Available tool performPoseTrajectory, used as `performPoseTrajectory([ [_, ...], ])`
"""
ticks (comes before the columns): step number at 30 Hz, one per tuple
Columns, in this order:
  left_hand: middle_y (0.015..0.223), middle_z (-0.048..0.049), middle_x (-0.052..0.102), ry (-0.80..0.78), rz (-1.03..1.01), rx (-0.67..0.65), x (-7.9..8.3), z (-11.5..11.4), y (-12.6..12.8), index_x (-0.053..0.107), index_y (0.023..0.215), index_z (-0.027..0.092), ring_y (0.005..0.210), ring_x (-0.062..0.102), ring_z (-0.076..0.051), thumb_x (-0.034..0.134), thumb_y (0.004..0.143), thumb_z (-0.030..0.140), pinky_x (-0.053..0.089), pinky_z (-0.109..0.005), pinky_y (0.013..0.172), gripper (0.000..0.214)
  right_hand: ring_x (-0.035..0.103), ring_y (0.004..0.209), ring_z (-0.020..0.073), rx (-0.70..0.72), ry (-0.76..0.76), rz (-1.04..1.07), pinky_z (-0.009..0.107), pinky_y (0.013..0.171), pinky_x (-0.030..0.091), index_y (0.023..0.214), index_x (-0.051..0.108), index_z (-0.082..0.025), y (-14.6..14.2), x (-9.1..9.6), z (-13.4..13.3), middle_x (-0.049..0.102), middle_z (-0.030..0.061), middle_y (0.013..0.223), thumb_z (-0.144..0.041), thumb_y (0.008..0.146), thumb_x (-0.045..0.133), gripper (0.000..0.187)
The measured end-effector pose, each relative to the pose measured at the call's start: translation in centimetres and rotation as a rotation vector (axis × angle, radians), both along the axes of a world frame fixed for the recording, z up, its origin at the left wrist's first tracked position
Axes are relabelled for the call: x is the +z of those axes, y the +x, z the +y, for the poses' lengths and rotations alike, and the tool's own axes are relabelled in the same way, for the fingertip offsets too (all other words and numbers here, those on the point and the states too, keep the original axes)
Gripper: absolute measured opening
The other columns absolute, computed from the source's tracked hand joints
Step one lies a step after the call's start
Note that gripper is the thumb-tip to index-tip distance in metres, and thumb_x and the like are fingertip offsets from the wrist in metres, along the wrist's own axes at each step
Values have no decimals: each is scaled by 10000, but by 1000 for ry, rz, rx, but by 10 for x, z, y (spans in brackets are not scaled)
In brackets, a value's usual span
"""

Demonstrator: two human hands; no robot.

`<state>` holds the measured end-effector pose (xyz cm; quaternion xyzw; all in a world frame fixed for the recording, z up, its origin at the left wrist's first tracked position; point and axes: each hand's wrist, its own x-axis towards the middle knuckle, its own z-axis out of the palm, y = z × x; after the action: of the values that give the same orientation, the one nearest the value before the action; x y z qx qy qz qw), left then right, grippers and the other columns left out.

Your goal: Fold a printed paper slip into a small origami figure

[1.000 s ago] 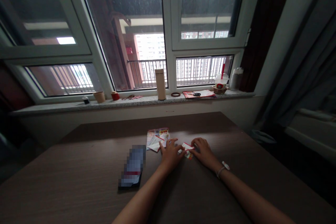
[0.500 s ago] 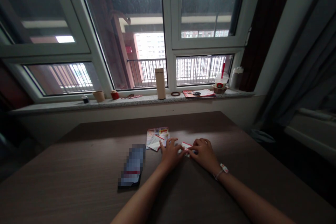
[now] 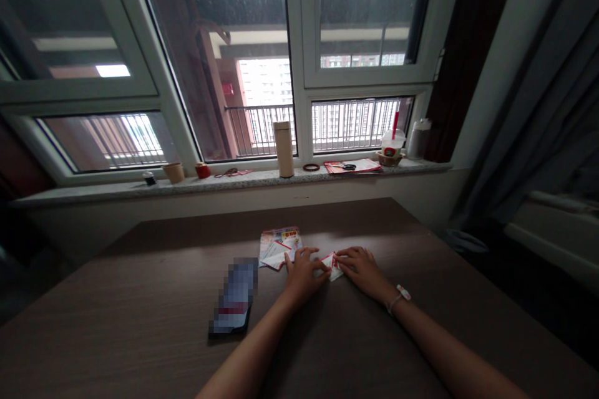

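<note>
- Wood table (image 3: 374, 224) sits under a big window, with a sill (image 3: 243, 182) behind it carrying a bottle (image 3: 284, 149) and a cup (image 3: 391, 144).
- We have a folded paper (image 3: 332, 267), white with a red edge, flat on the table between both hands, lower centre of frame.
- Its long axis runs diagonally, upper left to lower right.
- Right hand (image 3: 362, 271) looks nearer, fingertips (image 3: 339, 253) at the paper's upper right edge.
- Left hand (image 3: 304, 275) sits just beside its left end, fingers curled down.
- Both hands are low and half closed; we cannot tell whether either has real hold.
- Flyers (image 3: 279, 247) lie just past the left hand, a blurred phone (image 3: 234, 296) further left.
</note>
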<state>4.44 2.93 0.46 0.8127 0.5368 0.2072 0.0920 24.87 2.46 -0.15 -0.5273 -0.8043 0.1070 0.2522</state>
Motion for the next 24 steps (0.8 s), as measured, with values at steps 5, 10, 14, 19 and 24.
performPoseTrajectory([
  [5, 1354, 1, 491, -31, 13, 40, 0, 1, 0, 705, 988, 406, 1316, 325, -313, 674, 786, 427, 47, -746, 1037, 205, 438, 1187, 242, 31, -45, 53, 502, 1065, 249, 1222, 588, -408, -1, -6, 5, 584, -27, 1309, -416, 934, 416, 336],
  [10, 1358, 5, 494, -19, 28, 44, 0, 1, 0, 708, 964, 412, 1324, 319, -316, 675, 782, 445, 48, -760, 1022, 188, 429, 1222, 245, -14, -83, 142, 492, 1093, 222, 1209, 606, -339, -3, -8, 7, 604, 9, 1277, -401, 907, 460, 341],
  [14, 1349, 12, 506, -13, 14, 38, -1, 1, 0, 718, 942, 406, 1325, 318, -323, 669, 785, 452, 33, -756, 1027, 171, 462, 1220, 224, -70, -74, 225, 473, 1123, 184, 1142, 632, -280, -5, -9, 7, 616, 40, 1239, -367, 872, 514, 307],
  [19, 1343, 1, 515, -8, 20, 44, 1, 0, 1, 724, 937, 396, 1318, 327, -334, 672, 783, 452, 33, -762, 1021, 172, 405, 1299, 240, -35, -136, 244, 519, 1132, 135, 974, 704, -290, -5, -8, 8, 643, 16, 1238, -356, 869, 515, 226],
  [24, 1346, -1, 514, -13, 15, 40, -1, 1, 0, 721, 940, 399, 1324, 316, -335, 682, 774, 461, 17, -766, 1014, 181, 388, 1321, 250, 11, -161, 210, 584, 1124, 78, 1050, 697, -338, -3, -5, 6, 619, -3, 1280, -362, 883, 503, 256],
])
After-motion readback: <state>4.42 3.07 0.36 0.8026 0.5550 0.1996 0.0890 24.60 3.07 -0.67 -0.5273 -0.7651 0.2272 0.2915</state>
